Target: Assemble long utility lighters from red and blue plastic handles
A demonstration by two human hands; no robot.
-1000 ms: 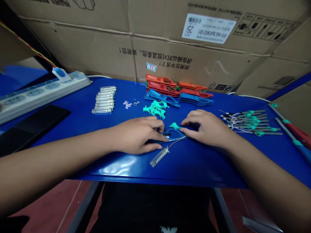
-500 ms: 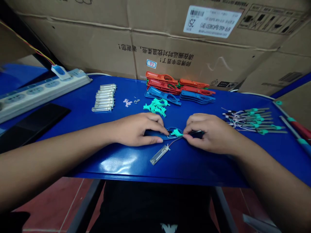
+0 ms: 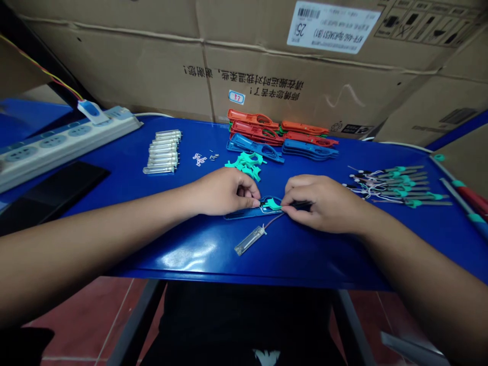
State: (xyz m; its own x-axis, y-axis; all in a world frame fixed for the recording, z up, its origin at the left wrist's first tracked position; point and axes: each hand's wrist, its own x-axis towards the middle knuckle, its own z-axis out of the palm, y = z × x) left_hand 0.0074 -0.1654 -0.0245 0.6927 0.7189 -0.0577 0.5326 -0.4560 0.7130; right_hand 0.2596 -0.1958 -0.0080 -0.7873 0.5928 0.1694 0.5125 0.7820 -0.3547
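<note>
A blue plastic shell half (image 3: 244, 214), like one half of a lighter casing, lies on the table between my hands. In it sits a turquoise plastic trigger piece (image 3: 272, 204) with thin wires around it. My left hand (image 3: 229, 192) is closed, its thumb and fingertips pinched at a small black part beside the turquoise piece. My right hand (image 3: 322, 203) pinches the right end of the turquoise piece, and a dark rod reaches back under its fingers. A thin wire leads from there to a clear rectangular plastic module (image 3: 250, 240) lying in front of the shell.
Behind my hands lie loose turquoise pieces (image 3: 246, 163), blue shells (image 3: 254, 146) and red shells (image 3: 253, 131). Clear tubes (image 3: 162, 152) form a row at left, near a power strip (image 3: 57, 140) and a black phone-like slab (image 3: 57, 193). Wired rod assemblies (image 3: 404, 185) lie at right.
My left hand has drawn its fingertips together into a tighter pinch and shifted slightly up. My right hand has moved slightly left with the turquoise piece. The view has shifted a little.
</note>
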